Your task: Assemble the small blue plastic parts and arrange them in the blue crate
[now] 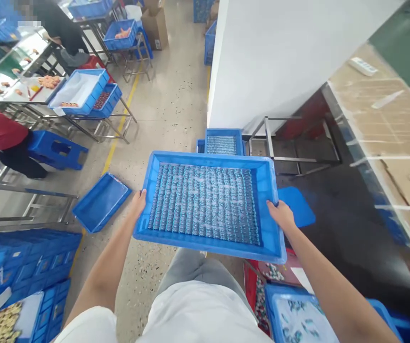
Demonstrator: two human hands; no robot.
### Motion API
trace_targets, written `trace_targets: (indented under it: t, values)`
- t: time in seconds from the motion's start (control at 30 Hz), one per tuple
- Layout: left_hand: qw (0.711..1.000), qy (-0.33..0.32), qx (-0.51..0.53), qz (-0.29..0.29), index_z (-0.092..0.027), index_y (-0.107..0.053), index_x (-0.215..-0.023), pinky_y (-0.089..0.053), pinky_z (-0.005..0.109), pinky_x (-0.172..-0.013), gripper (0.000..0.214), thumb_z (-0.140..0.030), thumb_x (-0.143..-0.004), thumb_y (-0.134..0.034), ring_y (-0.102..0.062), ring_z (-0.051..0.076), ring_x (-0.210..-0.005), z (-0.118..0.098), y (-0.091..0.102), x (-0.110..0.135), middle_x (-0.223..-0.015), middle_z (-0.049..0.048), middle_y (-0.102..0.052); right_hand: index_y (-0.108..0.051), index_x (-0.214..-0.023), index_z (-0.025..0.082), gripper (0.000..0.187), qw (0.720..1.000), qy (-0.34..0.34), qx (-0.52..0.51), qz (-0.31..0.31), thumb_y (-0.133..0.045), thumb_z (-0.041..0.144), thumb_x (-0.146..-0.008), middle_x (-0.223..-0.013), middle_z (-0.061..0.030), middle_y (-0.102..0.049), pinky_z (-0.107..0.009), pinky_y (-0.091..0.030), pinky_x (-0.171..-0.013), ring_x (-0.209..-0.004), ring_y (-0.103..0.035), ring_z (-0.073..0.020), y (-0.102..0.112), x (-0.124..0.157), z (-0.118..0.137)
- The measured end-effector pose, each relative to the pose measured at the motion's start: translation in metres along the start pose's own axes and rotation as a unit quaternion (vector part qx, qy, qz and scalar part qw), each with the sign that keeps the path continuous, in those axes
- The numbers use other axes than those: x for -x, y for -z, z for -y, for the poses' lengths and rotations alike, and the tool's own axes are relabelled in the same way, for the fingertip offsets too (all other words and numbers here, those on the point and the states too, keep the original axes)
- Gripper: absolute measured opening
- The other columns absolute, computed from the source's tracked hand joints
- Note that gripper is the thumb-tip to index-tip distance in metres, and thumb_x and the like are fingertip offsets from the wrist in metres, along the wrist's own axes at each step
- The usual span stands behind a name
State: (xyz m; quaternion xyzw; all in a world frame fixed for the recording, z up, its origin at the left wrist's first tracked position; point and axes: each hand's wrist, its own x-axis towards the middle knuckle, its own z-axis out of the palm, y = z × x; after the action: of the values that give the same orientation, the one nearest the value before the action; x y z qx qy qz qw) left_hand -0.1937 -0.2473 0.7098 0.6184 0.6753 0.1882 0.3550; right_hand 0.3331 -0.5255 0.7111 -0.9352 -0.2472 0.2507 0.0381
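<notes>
I hold a large blue plastic tray (210, 159) level in front of me, above the floor. Neat rows of several small blue-grey parts (205, 202) fill its bottom. My left hand (138, 202) grips the tray's left rim and my right hand (279, 213) grips its right rim. Beyond it, on the floor beside a white wall, lies a second blue tray (224, 133) with similar parts.
An empty blue tray (101, 202) lies on the floor at left, near metal table frames and a blue stool (56, 150). Stacked blue crates (22, 267) stand lower left. A tray with loose parts (297, 314) is lower right. Seated people work at tables at upper left. A cardboard-topped bench (386, 124) runs along the right.
</notes>
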Motion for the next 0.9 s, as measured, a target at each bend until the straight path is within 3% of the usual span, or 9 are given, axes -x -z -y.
trace_targets:
  t: [0.17, 0.3, 0.43, 0.67, 0.9]
  values:
    - [0.999, 0.043, -0.002, -0.010, -0.021, -0.058, -0.076, -0.052, 0.043, -0.086, 0.034, -0.047, -0.094, -0.046, -0.066, 0.029, -0.091, -0.036, -0.060, -0.084, -0.081, 0.0096, -0.068, -0.063, -0.119, 0.006, 0.043, 0.999, 0.005, 0.033, 0.015, -0.048, 0.040, -0.097, -0.114, -0.0226, -0.069, -0.038, -0.049, -0.086, -0.110, -0.066, -0.0352, 0.009, -0.115, 0.040]
    - [0.998, 0.064, 0.007, 0.000, -0.022, -0.058, -0.074, -0.053, 0.047, -0.089, 0.037, -0.053, -0.092, -0.048, -0.067, 0.034, -0.096, -0.063, -0.106, -0.151, -0.081, 0.0116, -0.069, -0.061, -0.121, 0.006, 0.042, 0.998, -0.006, 0.048, 0.030, -0.049, 0.038, -0.097, -0.113, -0.0224, -0.069, -0.037, -0.050, -0.087, -0.110, -0.066, -0.0341, 0.017, -0.195, 0.073]
    - [0.997, 0.075, 0.015, 0.003, -0.021, -0.061, -0.083, -0.051, 0.049, -0.097, 0.040, -0.056, -0.093, -0.045, -0.066, 0.035, -0.104, -0.082, -0.152, -0.208, -0.095, 0.0149, -0.071, -0.060, -0.118, 0.007, 0.041, 0.997, -0.020, 0.069, 0.039, -0.049, 0.040, -0.097, -0.112, -0.0218, -0.069, -0.037, -0.050, -0.086, -0.107, -0.067, -0.0329, 0.018, -0.270, 0.095]
    - [0.996, 0.084, 0.033, 0.010, -0.017, -0.062, -0.104, -0.049, 0.050, -0.103, 0.053, -0.064, -0.094, -0.038, -0.065, 0.033, -0.111, -0.091, -0.243, -0.281, -0.111, 0.0173, -0.069, -0.058, -0.117, 0.011, 0.039, 0.993, -0.016, 0.099, 0.066, -0.048, 0.043, -0.098, -0.113, -0.0194, -0.068, -0.037, -0.051, -0.087, -0.107, -0.067, -0.0314, 0.005, -0.400, 0.108]
    - [0.995, 0.098, 0.032, 0.001, -0.019, -0.061, -0.106, -0.048, 0.051, -0.104, 0.057, -0.068, -0.093, -0.037, -0.064, 0.033, -0.112, -0.095, -0.344, -0.326, -0.109, 0.0170, -0.068, -0.053, -0.124, 0.008, 0.041, 0.991, -0.027, 0.105, 0.083, -0.048, 0.040, -0.098, -0.115, -0.0220, -0.067, -0.040, -0.050, -0.091, -0.111, -0.065, -0.0333, -0.026, -0.525, 0.111]
